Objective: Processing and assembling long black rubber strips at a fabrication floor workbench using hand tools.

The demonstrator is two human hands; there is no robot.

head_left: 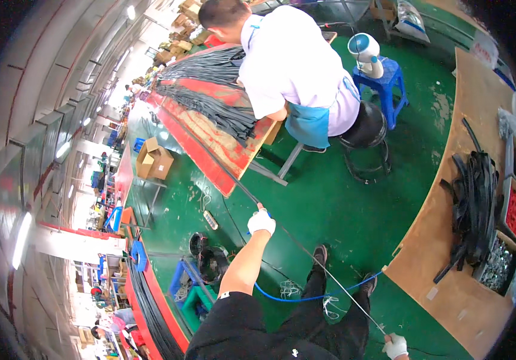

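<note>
My left hand [262,222], in a white glove with bare fingertips showing, is closed around a long, thin dark strip [229,173]. Beyond that hand the strip runs up along the edge of the red-topped table [225,183]. From my left hand a thin, paler rod-like length [336,281] slants down across my legs to my right hand [396,346]. That hand, also gloved, is closed on its lower end near the bottom edge. Whether strip and rod are one piece I cannot tell. Bundles of dark strips [210,109] lie on the red table.
A co-worker in a white shirt [294,60] sits on a black stool [365,129] at the table. A blue stool [384,84] holds a white fan [365,48]. At right, a brown bench [426,258] carries black strips [474,204] and parts bins. A blue hose [306,298] crosses the floor.
</note>
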